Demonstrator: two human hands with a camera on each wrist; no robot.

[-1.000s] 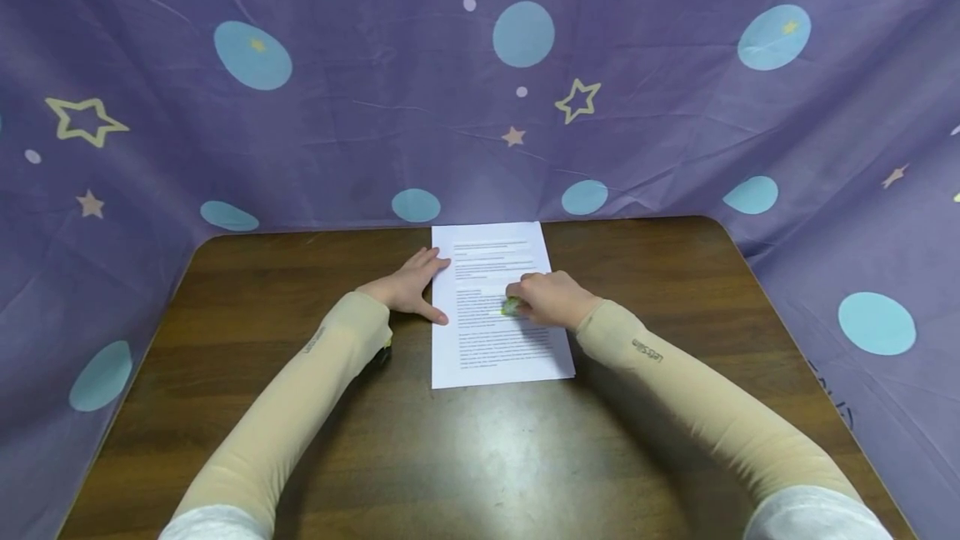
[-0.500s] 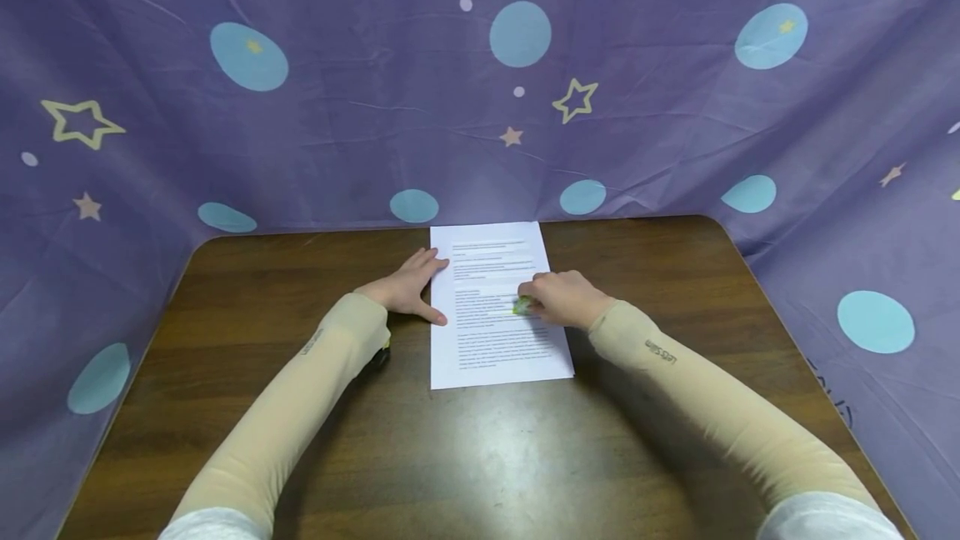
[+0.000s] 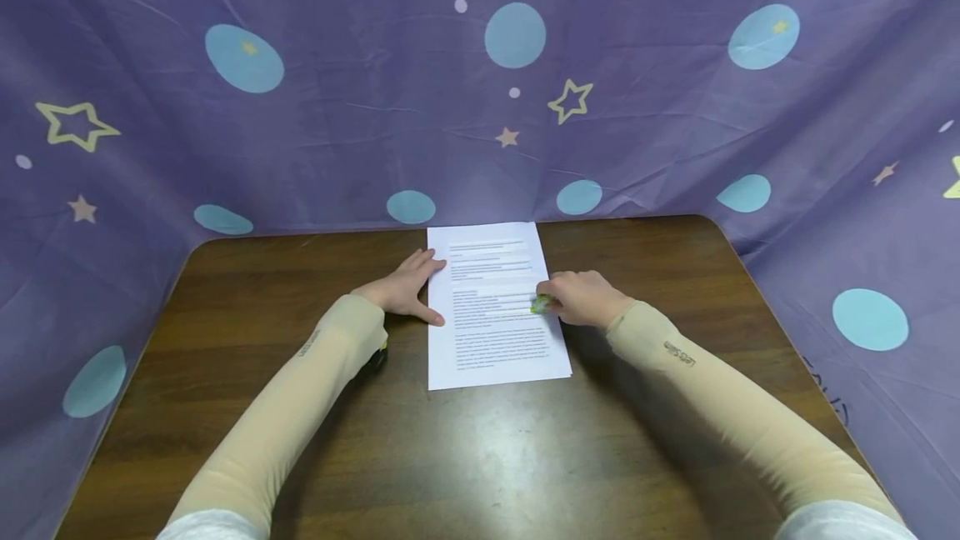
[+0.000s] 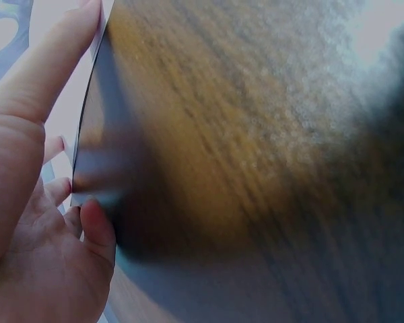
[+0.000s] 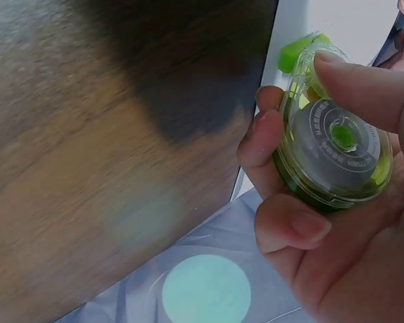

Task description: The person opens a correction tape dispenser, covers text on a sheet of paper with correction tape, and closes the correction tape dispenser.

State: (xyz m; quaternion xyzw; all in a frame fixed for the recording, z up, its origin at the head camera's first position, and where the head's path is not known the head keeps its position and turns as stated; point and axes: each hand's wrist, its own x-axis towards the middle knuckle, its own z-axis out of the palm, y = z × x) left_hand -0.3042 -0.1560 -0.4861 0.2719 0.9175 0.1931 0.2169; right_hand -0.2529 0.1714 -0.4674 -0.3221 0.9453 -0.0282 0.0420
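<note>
A printed sheet of paper [image 3: 442,365] lies on the wooden table, its far end at the back edge. My left hand [image 3: 405,288] rests with spread fingers across the sheet's left edge; the left wrist view shows its thumb [image 4: 60,57] along that edge. In my right hand [image 3: 587,298] is a green correction tape [image 5: 337,145] with a clear case, gripped between the thumb and curled fingers. Its green tip [image 5: 301,52] points at the paper, near the right ends of the printed lines at mid-page. Part of the sheet is hidden under the right hand.
Wooden tabletop [image 3: 300,457] surrounds the sheet, with a bright reflection in front of it. A purple curtain [image 3: 330,107] with stars and dots hangs behind the table and at both sides. A dark object [image 3: 378,357] shows beneath the left wrist.
My right hand has moved to the right with the correction tape, from mid-page to near the sheet's right edge. The left hand and the paper stay in place.
</note>
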